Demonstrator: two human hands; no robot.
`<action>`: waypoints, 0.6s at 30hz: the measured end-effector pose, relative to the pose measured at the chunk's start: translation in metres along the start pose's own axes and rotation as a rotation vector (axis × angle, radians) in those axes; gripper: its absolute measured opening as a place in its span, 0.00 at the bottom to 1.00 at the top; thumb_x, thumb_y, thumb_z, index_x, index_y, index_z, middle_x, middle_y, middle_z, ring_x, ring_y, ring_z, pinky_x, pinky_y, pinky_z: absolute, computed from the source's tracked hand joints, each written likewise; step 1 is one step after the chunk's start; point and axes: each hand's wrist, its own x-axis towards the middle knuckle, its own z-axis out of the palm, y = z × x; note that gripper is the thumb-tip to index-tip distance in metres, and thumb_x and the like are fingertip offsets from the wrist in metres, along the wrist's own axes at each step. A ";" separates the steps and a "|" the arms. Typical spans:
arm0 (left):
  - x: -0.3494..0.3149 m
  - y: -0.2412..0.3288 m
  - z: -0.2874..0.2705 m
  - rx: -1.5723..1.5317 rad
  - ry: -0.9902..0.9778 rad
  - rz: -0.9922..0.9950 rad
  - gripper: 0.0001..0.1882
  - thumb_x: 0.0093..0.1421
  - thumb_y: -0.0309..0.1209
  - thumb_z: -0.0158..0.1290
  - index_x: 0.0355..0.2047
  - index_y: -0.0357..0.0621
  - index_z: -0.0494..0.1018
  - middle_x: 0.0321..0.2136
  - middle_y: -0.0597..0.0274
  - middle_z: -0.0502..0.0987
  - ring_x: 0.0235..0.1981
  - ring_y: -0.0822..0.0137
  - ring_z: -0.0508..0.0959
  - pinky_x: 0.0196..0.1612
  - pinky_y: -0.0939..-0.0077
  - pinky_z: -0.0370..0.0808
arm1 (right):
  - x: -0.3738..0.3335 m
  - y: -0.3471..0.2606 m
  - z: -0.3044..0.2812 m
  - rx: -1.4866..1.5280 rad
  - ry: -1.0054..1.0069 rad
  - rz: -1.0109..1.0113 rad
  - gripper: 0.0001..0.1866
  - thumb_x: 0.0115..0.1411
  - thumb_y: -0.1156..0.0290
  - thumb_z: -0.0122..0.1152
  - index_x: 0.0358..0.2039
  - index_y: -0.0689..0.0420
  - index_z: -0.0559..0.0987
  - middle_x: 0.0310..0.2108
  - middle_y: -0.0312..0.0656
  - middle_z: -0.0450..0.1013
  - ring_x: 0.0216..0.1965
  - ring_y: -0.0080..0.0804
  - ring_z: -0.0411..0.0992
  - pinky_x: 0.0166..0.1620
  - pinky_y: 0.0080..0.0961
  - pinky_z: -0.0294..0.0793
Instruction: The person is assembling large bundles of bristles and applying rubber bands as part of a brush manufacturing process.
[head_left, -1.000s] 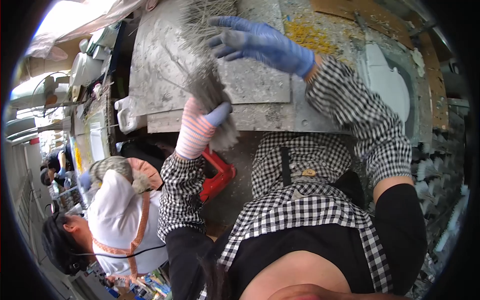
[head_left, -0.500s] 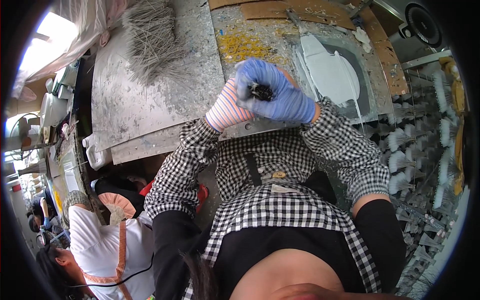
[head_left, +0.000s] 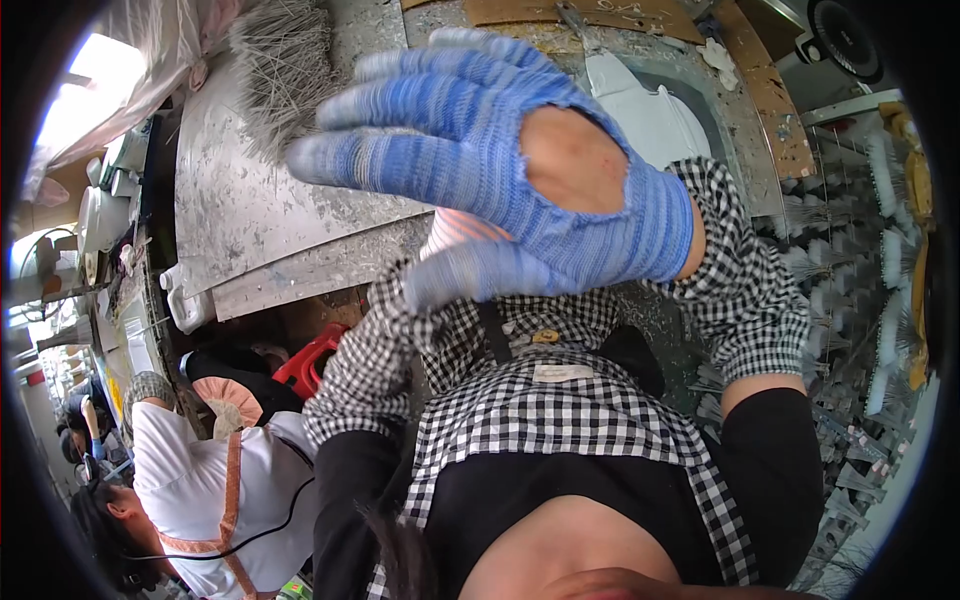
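Observation:
My right hand, in a blue knitted glove with a large hole over the back, is raised close to the camera with its fingers stretched out and apart. Nothing shows in its grasp. Behind it, only a strip of my left hand is visible, in an orange-and-white striped glove. The left fingers, and whatever they may hold, are hidden. Beyond the right fingertips lies a heap of thin grey wire-like strands on a smeared metal sheet. White paste is spread on a dark plate behind my right wrist.
Brown cardboard lies along the table's far edge. At right, a rack bears many pale tufted strands close to my arm. A co-worker in a white shirt sits at lower left, near a white plastic jug and a red object.
My right hand has come off the left one, risen toward the camera and spread its fingers. The dark-ended bundle and the yellow rings seen before are now hidden behind it.

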 end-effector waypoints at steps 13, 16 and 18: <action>-0.018 0.029 0.030 0.186 0.352 0.184 0.26 0.52 0.22 0.68 0.51 0.38 0.70 0.48 0.59 0.77 0.47 0.69 0.77 0.50 0.72 0.75 | -0.119 0.040 0.110 0.290 0.166 0.387 0.56 0.44 0.53 0.77 0.69 0.57 0.57 0.57 0.49 0.68 0.59 0.48 0.66 0.62 0.45 0.64; -0.020 -0.031 0.007 0.208 0.196 -0.071 0.33 0.48 0.28 0.71 0.52 0.36 0.68 0.47 0.55 0.77 0.48 0.62 0.77 0.54 0.66 0.75 | -0.164 0.056 0.181 0.136 0.110 0.539 0.46 0.48 0.55 0.73 0.65 0.59 0.65 0.54 0.49 0.70 0.58 0.48 0.67 0.61 0.45 0.65; -0.024 -0.017 -0.012 0.957 0.130 -0.013 0.39 0.44 0.34 0.74 0.54 0.36 0.67 0.52 0.47 0.75 0.53 0.52 0.76 0.59 0.59 0.72 | -0.164 0.056 0.177 0.038 0.024 0.632 0.41 0.50 0.55 0.71 0.62 0.59 0.69 0.53 0.49 0.71 0.57 0.48 0.68 0.61 0.44 0.65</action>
